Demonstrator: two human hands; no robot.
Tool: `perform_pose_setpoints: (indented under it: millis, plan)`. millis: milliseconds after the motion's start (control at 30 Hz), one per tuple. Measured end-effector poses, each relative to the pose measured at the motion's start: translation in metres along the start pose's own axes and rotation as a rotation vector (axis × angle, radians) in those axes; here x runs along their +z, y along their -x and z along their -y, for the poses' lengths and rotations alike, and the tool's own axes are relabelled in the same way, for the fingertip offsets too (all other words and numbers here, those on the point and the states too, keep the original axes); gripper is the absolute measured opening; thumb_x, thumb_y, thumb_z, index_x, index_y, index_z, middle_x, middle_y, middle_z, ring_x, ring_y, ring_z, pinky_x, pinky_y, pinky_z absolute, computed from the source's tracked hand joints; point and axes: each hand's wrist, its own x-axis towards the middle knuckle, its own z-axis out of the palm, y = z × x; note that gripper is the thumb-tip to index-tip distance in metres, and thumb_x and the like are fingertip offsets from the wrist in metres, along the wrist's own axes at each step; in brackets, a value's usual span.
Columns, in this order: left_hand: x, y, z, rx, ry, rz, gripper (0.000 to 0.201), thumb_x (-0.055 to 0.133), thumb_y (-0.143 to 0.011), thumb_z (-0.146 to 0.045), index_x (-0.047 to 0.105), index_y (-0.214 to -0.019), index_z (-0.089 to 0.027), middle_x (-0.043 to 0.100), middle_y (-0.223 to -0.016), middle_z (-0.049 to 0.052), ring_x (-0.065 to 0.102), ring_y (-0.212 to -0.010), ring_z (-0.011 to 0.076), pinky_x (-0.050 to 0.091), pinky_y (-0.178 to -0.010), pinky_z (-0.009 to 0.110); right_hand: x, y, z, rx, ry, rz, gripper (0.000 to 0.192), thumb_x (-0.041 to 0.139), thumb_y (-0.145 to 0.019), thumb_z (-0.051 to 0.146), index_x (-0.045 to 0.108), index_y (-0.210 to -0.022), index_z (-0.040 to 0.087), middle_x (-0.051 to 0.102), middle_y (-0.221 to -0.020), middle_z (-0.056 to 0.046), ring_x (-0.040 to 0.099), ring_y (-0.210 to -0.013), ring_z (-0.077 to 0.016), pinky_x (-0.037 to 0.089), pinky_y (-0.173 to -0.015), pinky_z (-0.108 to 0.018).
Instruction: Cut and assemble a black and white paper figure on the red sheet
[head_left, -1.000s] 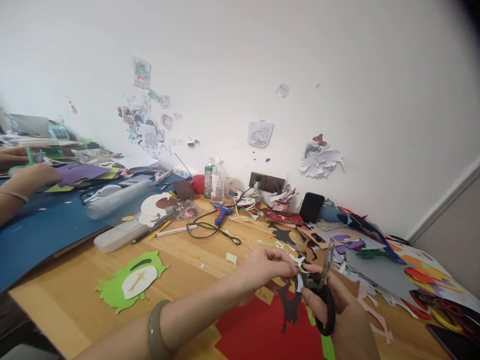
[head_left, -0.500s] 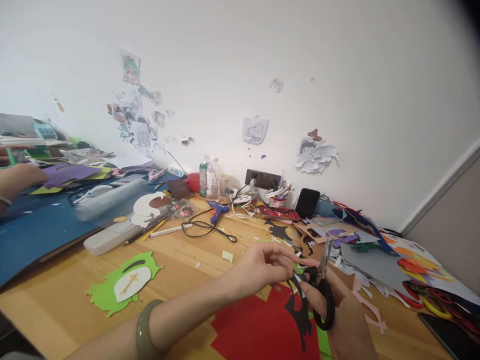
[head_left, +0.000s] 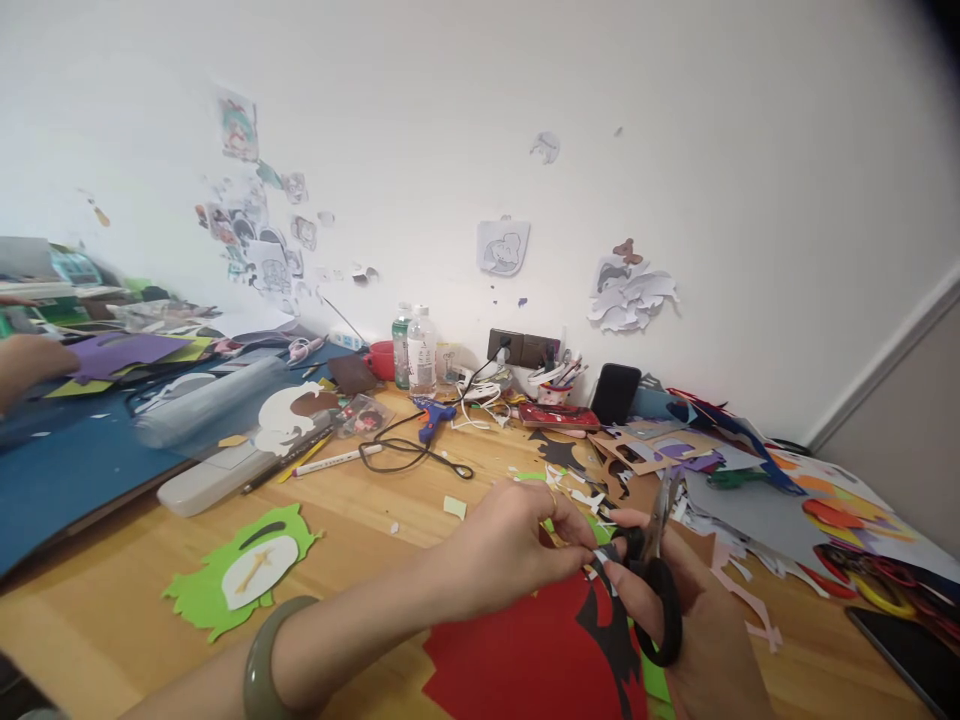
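Fingers (head_left: 574, 535) of our left hand (head_left: 510, 550) pinch a small black paper cutout (head_left: 604, 610), which hangs just above the red sheet (head_left: 517, 655) on the table (head_left: 390, 540). Our right hand (head_left: 694, 620) grips black-handled scissors (head_left: 660, 575), fingers threaded through the loops; the blades seem slightly parted, though blur makes that hard to tell. Left lies a green foam figure (head_left: 240, 570); paper scraps (head_left: 750, 510) crowd the right.
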Motion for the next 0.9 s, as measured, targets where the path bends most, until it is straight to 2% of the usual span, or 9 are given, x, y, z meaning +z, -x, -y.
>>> perform_pose_setpoints:
  millis: [233, 433, 667, 900]
  plan:
    - [0.001, 0.002, 0.003, -0.109, 0.159, -0.006, 0.012, 0.055, -0.068, -0.024, 0.062, -0.073, -0.016, 0.06, -0.07, -0.001, 0.052, -0.064, 0.0078, 0.038, -0.058, 0.015, 0.004, 0.003, 0.002, -0.04, -0.043, -0.034, 0.026, 0.07, -0.053, 0.025, 0.061, -0.077, 0.026, 0.055, -0.06, 0.007, 0.049, -0.053, -0.0076, 0.04, -0.046, -0.013]
    - [0.0, 0.001, 0.001, -0.222, 0.288, 0.024, 0.017, 0.057, -0.065, -0.028, 0.063, -0.072, -0.014, 0.058, -0.066, -0.001, 0.048, -0.056, 0.0066, 0.034, -0.048, 0.014, -0.004, -0.001, -0.002, -0.064, 0.041, 0.045, 0.029, 0.071, -0.055, 0.031, 0.059, -0.081, 0.027, 0.058, -0.063, 0.006, 0.051, -0.052, -0.0093, 0.042, -0.043, -0.015]
    - [0.0, 0.0, 0.004, -0.207, 0.296, 0.066, 0.016, 0.052, -0.063, -0.024, 0.061, -0.072, -0.013, 0.057, -0.067, 0.0, 0.048, -0.057, 0.008, 0.036, -0.048, 0.016, 0.001, 0.003, -0.002, -0.103, -0.009, -0.01, 0.03, 0.072, -0.053, 0.029, 0.06, -0.081, 0.027, 0.056, -0.063, 0.006, 0.053, -0.055, -0.0104, 0.045, -0.049, -0.018]
    - [0.001, -0.001, 0.001, -0.242, 0.436, 0.031, 0.012, 0.054, -0.062, -0.02, 0.06, -0.067, -0.012, 0.052, -0.059, -0.002, 0.042, -0.053, 0.0058, 0.034, -0.051, 0.016, -0.007, -0.003, -0.008, -0.165, 0.074, 0.037, 0.029, 0.071, -0.056, 0.028, 0.06, -0.083, 0.028, 0.056, -0.064, 0.005, 0.053, -0.054, -0.0098, 0.045, -0.048, -0.017]
